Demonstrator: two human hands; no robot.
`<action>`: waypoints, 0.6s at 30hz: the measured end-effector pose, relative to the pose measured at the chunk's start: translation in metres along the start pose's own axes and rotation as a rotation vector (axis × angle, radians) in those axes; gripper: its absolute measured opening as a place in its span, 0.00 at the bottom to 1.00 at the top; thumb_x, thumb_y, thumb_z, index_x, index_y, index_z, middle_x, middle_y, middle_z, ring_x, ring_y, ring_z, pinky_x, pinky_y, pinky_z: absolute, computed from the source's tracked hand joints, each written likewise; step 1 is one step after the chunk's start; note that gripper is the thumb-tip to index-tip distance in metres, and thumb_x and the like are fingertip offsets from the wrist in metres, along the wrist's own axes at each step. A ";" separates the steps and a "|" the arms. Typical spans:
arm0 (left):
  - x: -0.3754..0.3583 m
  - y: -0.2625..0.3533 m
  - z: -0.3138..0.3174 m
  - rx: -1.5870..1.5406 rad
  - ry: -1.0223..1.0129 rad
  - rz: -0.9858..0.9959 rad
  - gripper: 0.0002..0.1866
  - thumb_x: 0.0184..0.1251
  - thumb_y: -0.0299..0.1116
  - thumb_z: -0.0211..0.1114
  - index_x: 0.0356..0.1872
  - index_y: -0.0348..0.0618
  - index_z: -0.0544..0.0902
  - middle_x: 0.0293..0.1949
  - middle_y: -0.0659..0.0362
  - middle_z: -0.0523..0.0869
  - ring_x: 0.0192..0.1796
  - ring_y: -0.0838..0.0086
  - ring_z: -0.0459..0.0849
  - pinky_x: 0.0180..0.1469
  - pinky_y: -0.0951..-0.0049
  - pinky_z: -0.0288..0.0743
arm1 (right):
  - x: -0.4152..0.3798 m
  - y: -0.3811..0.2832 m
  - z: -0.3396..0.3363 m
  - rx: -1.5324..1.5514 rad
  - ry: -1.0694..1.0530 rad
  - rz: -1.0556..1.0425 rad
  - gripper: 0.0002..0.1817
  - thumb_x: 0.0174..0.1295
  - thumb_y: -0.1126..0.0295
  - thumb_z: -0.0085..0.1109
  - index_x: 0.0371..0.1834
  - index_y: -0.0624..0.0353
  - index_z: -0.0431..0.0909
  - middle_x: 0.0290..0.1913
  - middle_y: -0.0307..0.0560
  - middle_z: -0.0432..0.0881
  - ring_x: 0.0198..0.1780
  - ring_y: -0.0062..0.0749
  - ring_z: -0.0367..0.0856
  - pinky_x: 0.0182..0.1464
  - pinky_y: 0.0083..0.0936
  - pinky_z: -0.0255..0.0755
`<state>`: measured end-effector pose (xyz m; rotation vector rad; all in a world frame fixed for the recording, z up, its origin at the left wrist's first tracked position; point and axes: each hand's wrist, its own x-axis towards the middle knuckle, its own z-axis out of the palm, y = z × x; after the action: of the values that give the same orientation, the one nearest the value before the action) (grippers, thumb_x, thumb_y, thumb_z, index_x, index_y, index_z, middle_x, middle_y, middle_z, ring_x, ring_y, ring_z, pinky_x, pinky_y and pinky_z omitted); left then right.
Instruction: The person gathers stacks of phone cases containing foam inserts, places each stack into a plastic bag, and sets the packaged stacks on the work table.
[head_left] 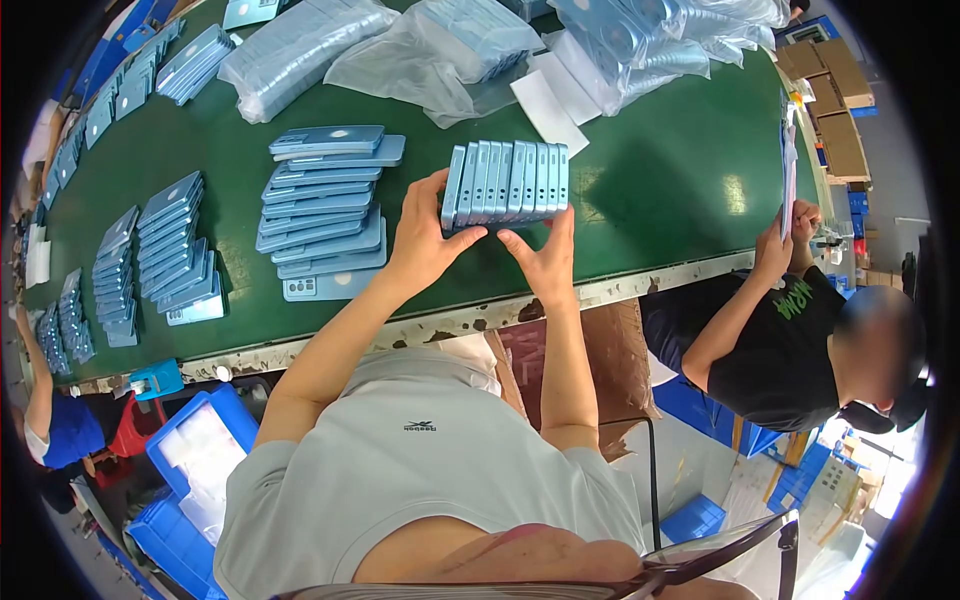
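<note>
Between my two hands is a row of light-blue phone casings (508, 180), standing on edge and pressed side by side, with small dark holes along their near ends. My left hand (425, 235) grips the row at its left end, thumb along the near bottom edge. At the right end my right hand (545, 260) closes on the same row, its thumb also at the near bottom edge. To the left of my hands, a fanned stack of similar casings (325, 215) lies on the green table (650, 215).
More casing stacks (178, 240) stand farther left. Plastic-wrapped bundles (300, 60) and white sheets (550, 110) lie along the back. A person in black (770, 340) holds papers on the right; another person (65, 420) is far left. Blue bins (185, 510) sit below the table edge.
</note>
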<state>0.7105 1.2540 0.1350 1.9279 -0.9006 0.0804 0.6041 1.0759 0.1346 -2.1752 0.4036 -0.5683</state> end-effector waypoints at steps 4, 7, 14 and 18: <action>0.002 0.002 -0.003 -0.029 -0.026 -0.045 0.42 0.51 0.36 0.80 0.66 0.38 0.66 0.58 0.46 0.72 0.57 0.52 0.76 0.55 0.59 0.76 | 0.001 -0.008 -0.012 0.081 0.022 -0.021 0.48 0.57 0.47 0.71 0.71 0.67 0.59 0.64 0.55 0.69 0.64 0.44 0.70 0.65 0.39 0.65; 0.006 0.002 0.002 -0.039 -0.049 -0.006 0.42 0.52 0.32 0.78 0.67 0.38 0.65 0.58 0.45 0.71 0.57 0.51 0.76 0.55 0.59 0.76 | 0.014 -0.026 -0.017 0.582 0.038 0.075 0.48 0.64 0.34 0.56 0.71 0.67 0.61 0.63 0.51 0.72 0.62 0.38 0.71 0.64 0.36 0.65; 0.013 0.001 -0.002 -0.182 -0.165 0.355 0.37 0.51 0.10 0.60 0.65 0.45 0.65 0.62 0.44 0.65 0.64 0.46 0.69 0.62 0.60 0.72 | 0.054 -0.018 -0.091 0.741 -0.093 0.096 0.49 0.64 0.23 0.33 0.57 0.64 0.74 0.55 0.48 0.80 0.61 0.35 0.75 0.65 0.34 0.64; 0.001 -0.006 0.024 -0.387 -0.432 0.110 0.33 0.53 0.11 0.58 0.62 0.46 0.68 0.63 0.46 0.64 0.65 0.51 0.70 0.60 0.61 0.74 | 0.043 0.009 -0.082 0.135 -0.288 0.138 0.55 0.53 0.33 0.66 0.73 0.66 0.60 0.61 0.65 0.74 0.64 0.52 0.72 0.66 0.44 0.65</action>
<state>0.7081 1.2362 0.1185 1.5545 -1.2064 -0.4321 0.5965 0.9974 0.1842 -2.0416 0.3446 -0.1952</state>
